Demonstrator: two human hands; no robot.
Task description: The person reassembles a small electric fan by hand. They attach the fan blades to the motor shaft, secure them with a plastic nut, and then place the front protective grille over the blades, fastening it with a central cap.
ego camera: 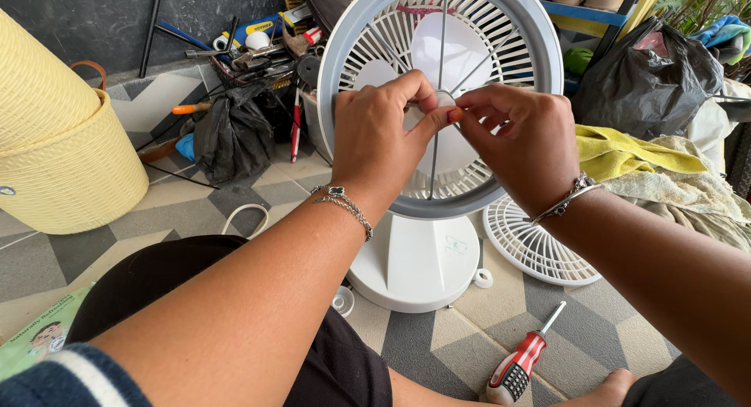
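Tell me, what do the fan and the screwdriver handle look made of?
Fan: likely plastic, smooth matt white, moulded thin ribs and a grey ring. Screwdriver: handle seems glossy red plastic with a black textured grip, shaft shiny metal.

Fan (438, 102) stood upright on its base (415, 262) at centre floor, blades behind the ring. Left hand (375, 137) and right hand (516, 141) met before the fan's hub. Loose grille (536, 247) lay flat right of the base, cloths (649, 168) behind it, bag (649, 78) farther back. Screwdriver (520, 360) lay before the grille. Two caps (343, 300) (483, 278) flanked the base. Basket (59, 153) stood far left; tool pile (250, 55) behind, left of the fan.
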